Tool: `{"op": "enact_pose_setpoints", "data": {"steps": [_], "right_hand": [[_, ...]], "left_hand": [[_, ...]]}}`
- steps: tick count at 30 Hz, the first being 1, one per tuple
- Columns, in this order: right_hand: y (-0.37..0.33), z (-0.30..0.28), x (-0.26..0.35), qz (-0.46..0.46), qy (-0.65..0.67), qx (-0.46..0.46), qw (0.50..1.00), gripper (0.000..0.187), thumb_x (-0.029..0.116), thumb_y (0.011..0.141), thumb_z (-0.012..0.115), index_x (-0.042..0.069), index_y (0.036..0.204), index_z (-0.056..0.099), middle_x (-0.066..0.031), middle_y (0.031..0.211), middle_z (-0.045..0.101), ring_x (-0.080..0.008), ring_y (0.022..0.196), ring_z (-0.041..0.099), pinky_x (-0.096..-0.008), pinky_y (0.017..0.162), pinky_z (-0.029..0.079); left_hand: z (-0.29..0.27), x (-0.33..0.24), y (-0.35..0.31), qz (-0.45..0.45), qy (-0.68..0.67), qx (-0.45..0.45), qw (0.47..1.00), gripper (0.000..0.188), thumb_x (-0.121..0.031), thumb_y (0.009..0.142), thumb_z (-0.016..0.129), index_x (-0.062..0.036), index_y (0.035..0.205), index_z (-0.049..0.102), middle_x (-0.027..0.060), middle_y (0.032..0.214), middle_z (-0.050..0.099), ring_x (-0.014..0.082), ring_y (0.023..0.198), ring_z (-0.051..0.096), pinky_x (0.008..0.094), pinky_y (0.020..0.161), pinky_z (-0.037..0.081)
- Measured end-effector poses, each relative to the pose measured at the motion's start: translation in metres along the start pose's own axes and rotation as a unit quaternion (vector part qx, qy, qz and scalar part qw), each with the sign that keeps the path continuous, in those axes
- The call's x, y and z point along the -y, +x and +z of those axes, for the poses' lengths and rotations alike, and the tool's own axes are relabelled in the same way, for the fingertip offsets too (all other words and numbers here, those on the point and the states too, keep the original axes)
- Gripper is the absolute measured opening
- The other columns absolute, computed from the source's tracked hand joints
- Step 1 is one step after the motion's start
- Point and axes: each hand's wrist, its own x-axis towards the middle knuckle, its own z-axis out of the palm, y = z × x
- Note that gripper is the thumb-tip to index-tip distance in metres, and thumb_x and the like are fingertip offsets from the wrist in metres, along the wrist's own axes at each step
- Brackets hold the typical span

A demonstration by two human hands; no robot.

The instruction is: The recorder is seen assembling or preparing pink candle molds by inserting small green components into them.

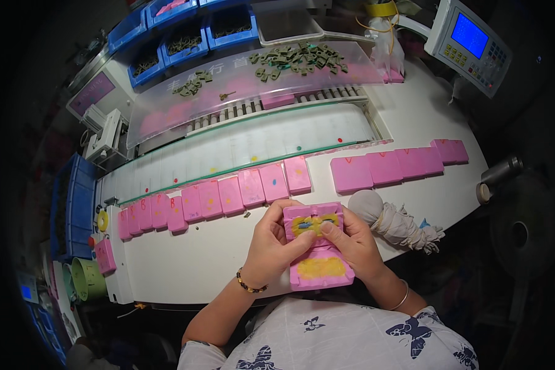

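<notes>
A pink rubber mould lies folded open in front of me, just over the near edge of the table. Yellow patches cover the inside of both halves, and small dark bluish shapes show in the upper half's patch. My left hand grips the mould's left side, its thumb on the upper half. From the right, my right hand holds the opposite side, with its thumb also pressed near the yellow patch. Both hands are closed on it, and the fingers behind are hidden. Close to my right hand rests a pale cloth bundle with a rounded end.
Pink blocks stand in a row along the conveyor; more pink blocks lie to the right. Small green pieces sit on a clear sheet. Blue bins are behind. A control panel overhangs the right.
</notes>
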Motion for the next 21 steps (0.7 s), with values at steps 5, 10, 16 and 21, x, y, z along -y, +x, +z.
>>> {"op": "enact_pose_setpoints", "data": {"steps": [5,10,16,21], "right_hand": [[0.000,0.002,0.011,0.041,0.035,0.012,0.998,0.024,0.019,0.105,0.049,-0.001,0.119,0.054,-0.0033,0.111,0.057,-0.0055,0.101,0.052,-0.0241,0.090,0.045],[0.002,-0.003,0.007,0.014,-0.047,0.001,0.999,0.022,0.018,0.104,0.050,-0.002,0.112,0.055,-0.0034,0.100,0.052,-0.0073,0.093,0.048,-0.0244,0.084,0.043],[-0.001,-0.002,0.009,-0.020,-0.108,0.008,0.994,0.022,0.017,0.103,0.052,-0.003,0.110,0.057,-0.0042,0.097,0.050,-0.0089,0.091,0.048,-0.0250,0.082,0.042],[-0.001,-0.004,0.009,-0.038,-0.129,0.036,0.990,0.025,0.016,0.102,0.053,-0.004,0.115,0.056,-0.0047,0.100,0.049,-0.0092,0.091,0.048,-0.0250,0.082,0.042]], "left_hand": [[0.003,-0.003,-0.003,0.025,0.021,-0.017,0.999,0.041,0.006,0.086,0.065,0.0013,0.122,0.045,0.0076,0.111,0.057,0.0101,0.101,0.060,0.0260,0.088,0.052],[0.002,-0.001,-0.005,0.039,0.030,-0.001,0.999,0.041,0.006,0.087,0.063,0.0013,0.123,0.044,0.0071,0.111,0.057,0.0095,0.101,0.059,0.0257,0.088,0.051],[-0.004,0.001,-0.006,0.046,0.001,0.003,0.999,0.035,0.003,0.090,0.062,0.0006,0.121,0.047,0.0055,0.108,0.057,0.0074,0.096,0.057,0.0240,0.084,0.050],[-0.007,0.005,-0.008,0.011,0.002,-0.018,1.000,0.029,0.003,0.091,0.061,0.0010,0.117,0.050,0.0046,0.106,0.057,0.0057,0.093,0.057,0.0223,0.080,0.050]]}}
